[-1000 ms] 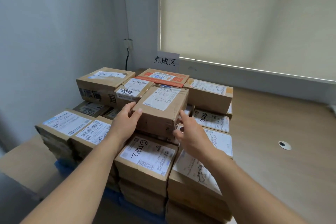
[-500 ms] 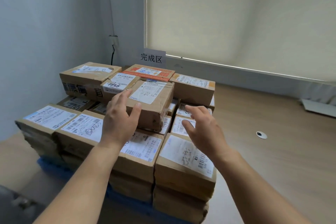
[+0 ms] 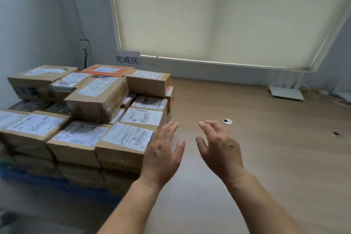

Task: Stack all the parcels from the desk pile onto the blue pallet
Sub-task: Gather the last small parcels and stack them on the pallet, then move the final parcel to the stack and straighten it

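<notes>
Head view: shows parcels [image 3: 79, 138] stacked in layers on blue pallet [image 3: 38, 178], left of frame. Finds left hand [image 3: 163, 150] spread wide, empty, in front of stack's near right corner; right hand [image 3: 220, 148] beside it, fingers loose, holding nothing.

Stacked parcels [image 3: 98, 99] block the left side. Wooden floor [image 3: 266, 157] lies bare on the right, past both hands.

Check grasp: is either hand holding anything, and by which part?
Nothing is held. The left hand and right hand are both open and empty, beside the stacked parcels.
</notes>
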{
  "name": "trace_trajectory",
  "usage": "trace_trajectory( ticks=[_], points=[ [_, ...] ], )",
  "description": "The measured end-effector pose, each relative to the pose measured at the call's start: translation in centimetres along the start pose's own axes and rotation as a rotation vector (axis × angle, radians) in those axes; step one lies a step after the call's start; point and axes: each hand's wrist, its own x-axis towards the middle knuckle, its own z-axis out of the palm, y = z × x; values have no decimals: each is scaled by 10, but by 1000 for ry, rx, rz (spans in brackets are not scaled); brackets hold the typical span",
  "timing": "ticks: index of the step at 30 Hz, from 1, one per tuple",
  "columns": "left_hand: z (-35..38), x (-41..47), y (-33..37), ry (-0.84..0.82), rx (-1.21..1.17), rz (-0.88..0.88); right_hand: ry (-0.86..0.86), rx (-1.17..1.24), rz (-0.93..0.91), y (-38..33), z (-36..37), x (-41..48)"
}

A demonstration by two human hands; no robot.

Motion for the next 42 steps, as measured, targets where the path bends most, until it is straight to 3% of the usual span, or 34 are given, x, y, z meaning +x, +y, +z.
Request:
trace_trajectory(
  ticks=[7,19,31,42],
  points=[
    [86,-53,62,-230,103,-29,-34,-108,76,84,-42,-81],
    [206,-114,212,-426,81,177,-111,-369,292,213,-137,-213],
    [317,-109,323,-569,49,415,-21,-543,502,336,-214,-264],
    [470,-65,429,-682,-33,403,-214,-626,617,506,-260,-257]
  ],
)
